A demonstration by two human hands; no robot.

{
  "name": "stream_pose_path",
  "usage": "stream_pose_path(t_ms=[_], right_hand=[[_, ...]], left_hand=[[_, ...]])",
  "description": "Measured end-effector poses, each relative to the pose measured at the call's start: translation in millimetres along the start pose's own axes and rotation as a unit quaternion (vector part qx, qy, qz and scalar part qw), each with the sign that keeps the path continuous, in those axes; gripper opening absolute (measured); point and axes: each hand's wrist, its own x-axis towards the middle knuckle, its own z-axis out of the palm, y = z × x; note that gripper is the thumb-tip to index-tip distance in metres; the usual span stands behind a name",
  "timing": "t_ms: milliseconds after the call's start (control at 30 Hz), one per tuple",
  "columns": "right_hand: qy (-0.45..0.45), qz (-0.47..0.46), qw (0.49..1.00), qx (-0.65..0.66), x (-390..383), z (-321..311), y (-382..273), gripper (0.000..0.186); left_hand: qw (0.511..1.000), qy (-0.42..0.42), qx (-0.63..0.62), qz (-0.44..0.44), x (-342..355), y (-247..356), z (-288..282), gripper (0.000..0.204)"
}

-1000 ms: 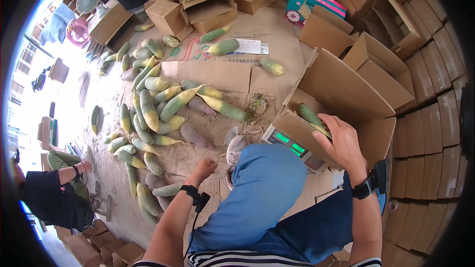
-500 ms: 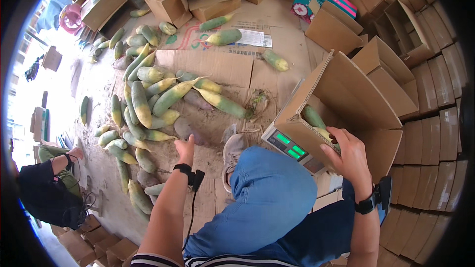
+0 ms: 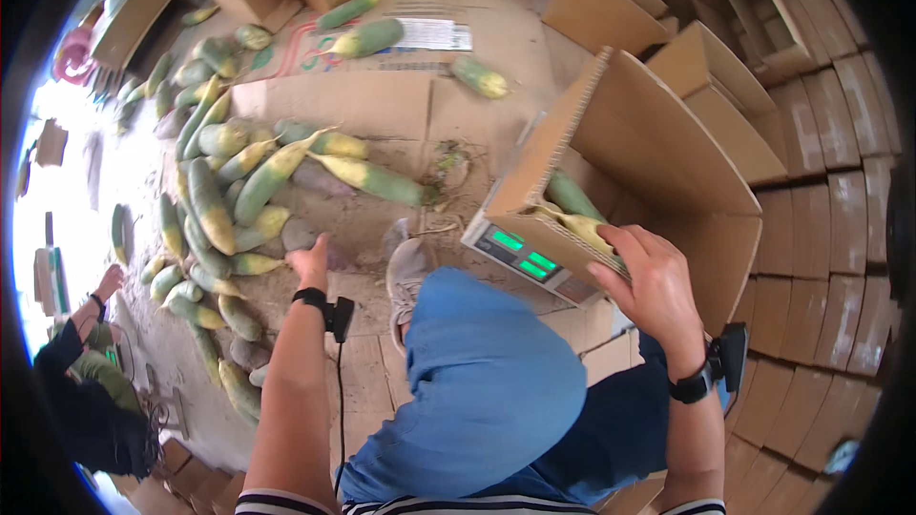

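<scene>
Green-and-yellow radishes (image 3: 272,181) lie heaped on flattened cardboard to my left. At the heap's near edge my left hand (image 3: 307,264) has its fingers apart, close by a dull purplish radish (image 3: 299,233); whether they touch is unclear. My right hand (image 3: 651,272) grips the near rim of an open cardboard box (image 3: 658,129), thumb outside and fingers over the inner side. Inside, right by those fingers, are a green radish (image 3: 572,195) and a yellow radish tip (image 3: 580,224). The box rests on a digital scale (image 3: 520,256) with lit green displays.
Stacked cartons (image 3: 811,229) line the right side, and open boxes (image 3: 711,100) stand beyond mine. Loose radishes (image 3: 367,38) lie farther off near a white printed sheet (image 3: 434,34). Another person (image 3: 91,391) is at the far left. My shoe (image 3: 408,277) is between heap and scale.
The whole view has shifted, so the scene sits farther left and higher. My left hand stays by the heap and my right at the box rim. The other person's hand has risen.
</scene>
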Motion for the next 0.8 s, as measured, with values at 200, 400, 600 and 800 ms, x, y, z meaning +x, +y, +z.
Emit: stream_pose_path(t_ms=[200, 400, 600, 800], right_hand=[[0.013, -0.012, 1.000, -0.008, -1.3, -1.1, 7.2, 0.031], [0.016, -0.021, 1.000, -0.017, -8.2, 1.9, 11.4, 0.031], [-0.005, -0.007, 1.000, -0.004, -11.1, 0.9, 8.1, 0.033], [-0.012, -0.003, 1.000, -0.013, -12.5, 6.5, 11.3, 0.041]], left_hand=[[0.962, -0.208, -0.144, -0.103, -20.5, 4.0, -24.3, 0.088], [0.890, -0.392, -0.202, -0.120, -93.7, 37.0, -71.8, 0.062], [0.809, -0.502, -0.307, -0.018, -154.7, 104.7, -127.4, 0.048], [0.773, -0.525, -0.334, 0.122, -199.5, 178.3, -174.2, 0.054]])
